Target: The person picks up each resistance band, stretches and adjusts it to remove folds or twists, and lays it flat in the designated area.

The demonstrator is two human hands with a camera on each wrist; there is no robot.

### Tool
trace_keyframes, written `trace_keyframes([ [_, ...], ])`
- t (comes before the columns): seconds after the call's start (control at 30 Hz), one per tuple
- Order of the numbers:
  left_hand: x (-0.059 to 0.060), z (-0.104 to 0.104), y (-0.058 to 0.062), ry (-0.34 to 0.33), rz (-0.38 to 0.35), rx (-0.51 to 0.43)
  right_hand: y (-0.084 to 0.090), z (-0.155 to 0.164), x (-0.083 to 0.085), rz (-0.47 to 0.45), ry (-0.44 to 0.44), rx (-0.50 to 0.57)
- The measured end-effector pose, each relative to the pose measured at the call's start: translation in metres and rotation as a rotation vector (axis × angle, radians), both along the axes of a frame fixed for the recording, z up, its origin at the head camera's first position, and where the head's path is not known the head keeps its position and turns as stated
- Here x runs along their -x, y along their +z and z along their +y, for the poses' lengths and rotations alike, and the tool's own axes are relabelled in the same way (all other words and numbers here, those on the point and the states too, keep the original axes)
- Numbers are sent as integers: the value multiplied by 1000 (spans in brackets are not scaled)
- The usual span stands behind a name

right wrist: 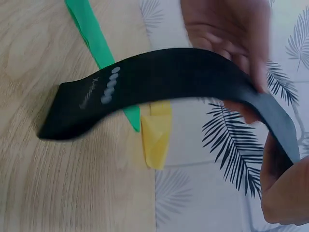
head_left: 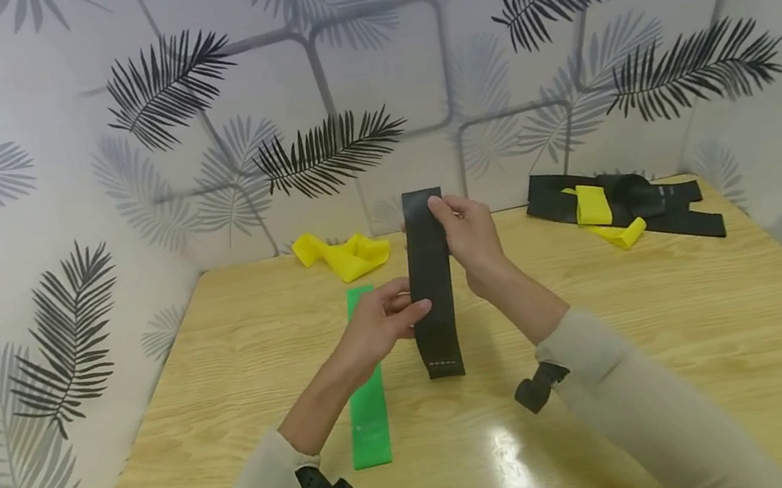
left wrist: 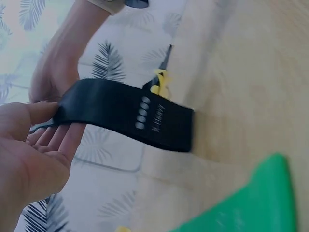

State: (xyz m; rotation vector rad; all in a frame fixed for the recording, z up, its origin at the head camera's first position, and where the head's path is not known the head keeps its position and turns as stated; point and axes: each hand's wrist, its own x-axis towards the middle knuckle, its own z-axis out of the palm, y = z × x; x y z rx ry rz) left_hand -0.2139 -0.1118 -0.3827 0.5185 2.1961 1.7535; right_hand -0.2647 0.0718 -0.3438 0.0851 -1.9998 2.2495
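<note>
A black resistance loop band (head_left: 427, 260) is held up over the table in the head view, its long side running up and down. My right hand (head_left: 472, 238) pinches it near the top, thumb on the face. Lower down, about the middle, my left hand (head_left: 381, 321) grips it between thumb and fingers. White dots and "X-Heavy" lettering show near its free end in the left wrist view, where the band (left wrist: 111, 104) curves outward from the fingers. Beneath my left forearm, a flat green resistance band (head_left: 369, 424) lies on the table, partly hidden by that arm.
A crumpled yellow band (head_left: 347, 257) lies at the back of the wooden table (head_left: 226, 361), near the wall. At the back right, several black bands (head_left: 683, 221) are piled with another yellow band (head_left: 593, 205) among them. A leaf-patterned wall (head_left: 395, 66) closes off the far side.
</note>
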Motion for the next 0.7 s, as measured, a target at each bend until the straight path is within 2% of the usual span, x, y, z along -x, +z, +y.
trace_keyframes([
  [0.13, -6, -9, -17, -19, -51, 35, -3, 4, 6, -105, 54, -5],
  [0.33, -20, -21, -41, -41, -85, 37, -9, 4, 12, -199, 131, -25],
  [0.5, -34, -24, -51, -42, -121, 26, -18, 3, 18, -232, 165, -41],
  [0.7, -48, -24, -62, -64, -161, 43, -28, 3, 25, -253, 153, -46],
])
